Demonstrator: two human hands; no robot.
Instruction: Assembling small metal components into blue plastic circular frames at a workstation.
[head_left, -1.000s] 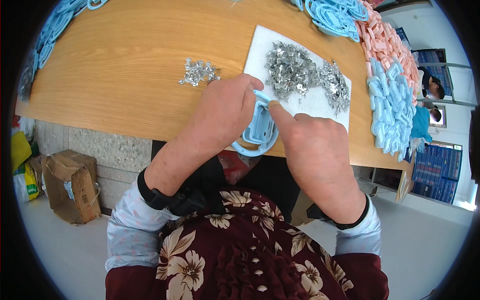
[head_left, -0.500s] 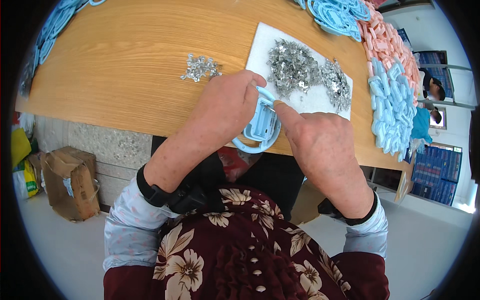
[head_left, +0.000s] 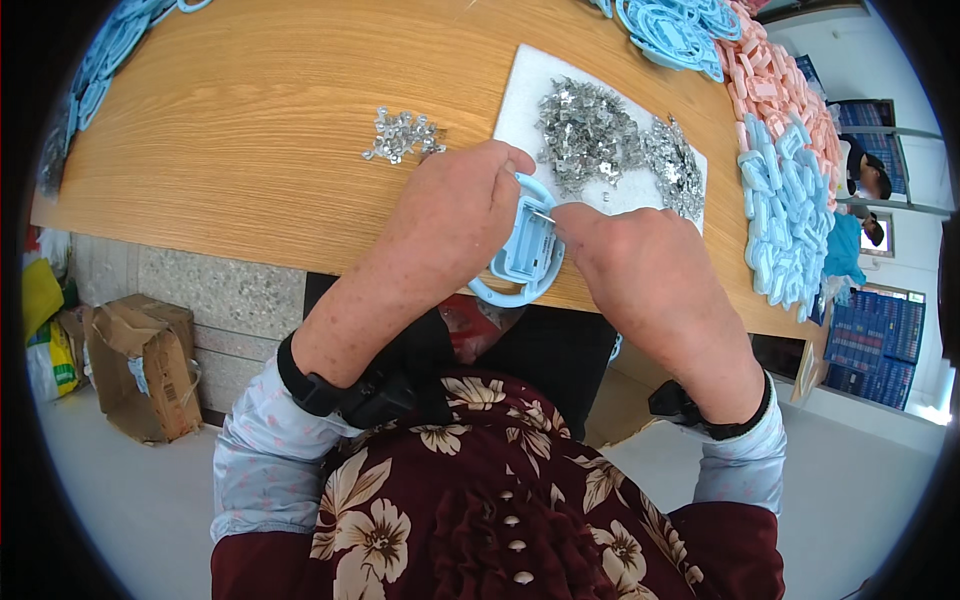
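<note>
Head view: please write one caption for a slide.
Left hand holds a blue plastic frame while the right hand holds a thin silvery piece.

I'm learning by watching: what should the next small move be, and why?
Perhaps nudge the slim metal piece gently inward: the right hand pinches it, its tip reaches over the blue frame, hollow side up, and the left hand holds that frame.

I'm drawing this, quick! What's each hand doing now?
Left hand: closed, holding the blue plastic part.
Right hand: closed, pinching a thin metal piece.
</note>
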